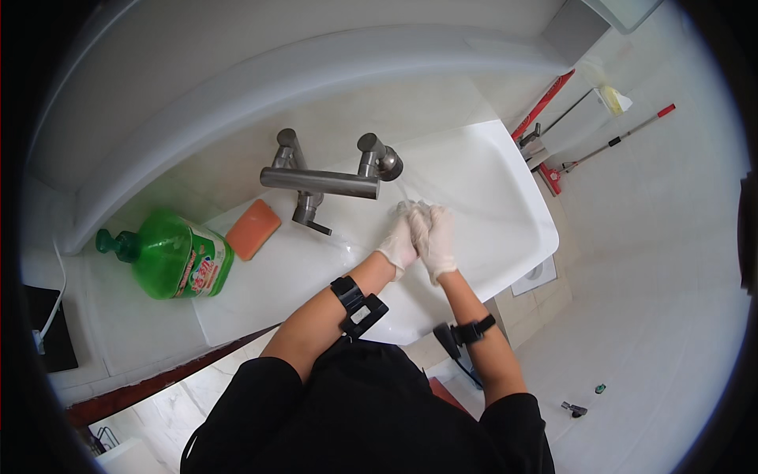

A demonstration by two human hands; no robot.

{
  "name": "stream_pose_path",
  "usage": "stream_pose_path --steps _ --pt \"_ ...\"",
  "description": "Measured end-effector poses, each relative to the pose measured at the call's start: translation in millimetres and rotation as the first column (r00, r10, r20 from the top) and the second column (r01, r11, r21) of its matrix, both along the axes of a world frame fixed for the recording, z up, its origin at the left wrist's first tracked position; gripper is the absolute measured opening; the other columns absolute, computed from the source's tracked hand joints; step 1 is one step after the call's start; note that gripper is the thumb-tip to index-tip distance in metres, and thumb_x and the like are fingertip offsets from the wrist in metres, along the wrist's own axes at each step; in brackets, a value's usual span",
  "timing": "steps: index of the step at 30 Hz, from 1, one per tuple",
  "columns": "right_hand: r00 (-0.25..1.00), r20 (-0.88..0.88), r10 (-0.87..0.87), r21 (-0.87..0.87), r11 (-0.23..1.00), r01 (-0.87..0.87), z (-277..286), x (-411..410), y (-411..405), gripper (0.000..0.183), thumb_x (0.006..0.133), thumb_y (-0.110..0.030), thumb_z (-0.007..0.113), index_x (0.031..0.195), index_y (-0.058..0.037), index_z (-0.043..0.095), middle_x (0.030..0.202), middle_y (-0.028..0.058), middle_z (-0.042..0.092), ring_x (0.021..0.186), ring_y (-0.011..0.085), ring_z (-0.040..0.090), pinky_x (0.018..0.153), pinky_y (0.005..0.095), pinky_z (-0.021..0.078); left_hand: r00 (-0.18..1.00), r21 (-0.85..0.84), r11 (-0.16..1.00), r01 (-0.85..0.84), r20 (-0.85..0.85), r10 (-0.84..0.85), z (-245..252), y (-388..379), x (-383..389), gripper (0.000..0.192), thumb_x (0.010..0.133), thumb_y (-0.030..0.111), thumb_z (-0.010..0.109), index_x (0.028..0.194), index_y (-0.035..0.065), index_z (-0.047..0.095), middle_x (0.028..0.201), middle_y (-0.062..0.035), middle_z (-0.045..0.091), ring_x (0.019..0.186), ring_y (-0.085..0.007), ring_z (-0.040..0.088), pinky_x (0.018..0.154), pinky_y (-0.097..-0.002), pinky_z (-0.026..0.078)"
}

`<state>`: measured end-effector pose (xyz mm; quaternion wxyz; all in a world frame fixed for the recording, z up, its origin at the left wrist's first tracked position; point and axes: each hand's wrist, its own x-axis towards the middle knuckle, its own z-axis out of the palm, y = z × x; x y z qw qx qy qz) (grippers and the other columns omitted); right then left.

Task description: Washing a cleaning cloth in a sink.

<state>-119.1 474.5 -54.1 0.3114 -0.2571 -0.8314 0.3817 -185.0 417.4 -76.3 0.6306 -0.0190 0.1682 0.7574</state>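
Note:
Both my hands wear pale, thin gloves and are pressed together over the white sink (497, 195). My left hand (401, 240) lies against my right hand (437, 237), with the fingers overlapping. A thin stream of water falls onto the fingertips from the spout of a brushed metal faucet (323, 181). Whether anything small lies between the palms is hidden. To the left of the faucet lever, an orange sponge (253, 230) lies on the white ledge. Beside it stands a green pump bottle (177, 255) with a printed label.
A curved white edge (296, 50) runs above the faucet. Red-handled cleaning tools, one a squeegee (551, 178), stand beyond the sink's right end. A black flat object (53, 332) and a white cable lie at far left. A small metal tap (574, 409) sticks out at lower right.

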Motion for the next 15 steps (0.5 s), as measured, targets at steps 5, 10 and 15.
stream_pose_path --steps 5,10,15 --pt "0.994 0.103 -0.044 -0.432 0.898 0.084 -40 -3 39 0.025 0.081 -0.019 0.056 0.073 0.0038 0.06 0.074 0.0231 0.055 0.077 0.037 0.05 0.072 0.0412 0.0397 1.0 -0.263 0.965 -0.005 -0.031 -0.003 31 -20 5 0.023 0.094 0.028 0.038 0.105 0.0141 0.052 0.108 -0.0018 0.057 0.102 -0.0217 0.054 0.088 -0.0409 0.045" --pt "0.994 -0.085 -0.069 0.282 0.955 0.091 -2 -11 -20 0.029 0.082 -0.025 0.056 0.069 0.0014 0.06 0.071 0.0211 0.058 0.067 0.0361 0.054 0.066 0.043 0.0424 0.969 -0.225 0.973 -0.056 -0.245 -0.001 0 -24 -19 0.023 0.094 0.028 0.039 0.104 0.0102 0.051 0.11 -0.0049 0.055 0.103 -0.0208 0.054 0.089 -0.0418 0.044" --pt "0.949 0.316 -0.021 -0.243 0.965 0.102 -50 1 54 0.037 0.09 -0.032 0.05 0.083 0.0034 0.058 0.078 0.0165 0.057 0.071 0.0265 0.056 0.064 0.0361 0.0432 0.993 -0.167 0.98 0.104 -0.037 -0.112 31 -29 -4 0.023 0.093 0.021 0.044 0.111 0.0085 0.048 0.117 -0.0074 0.053 0.108 -0.0205 0.053 0.093 -0.0353 0.044"
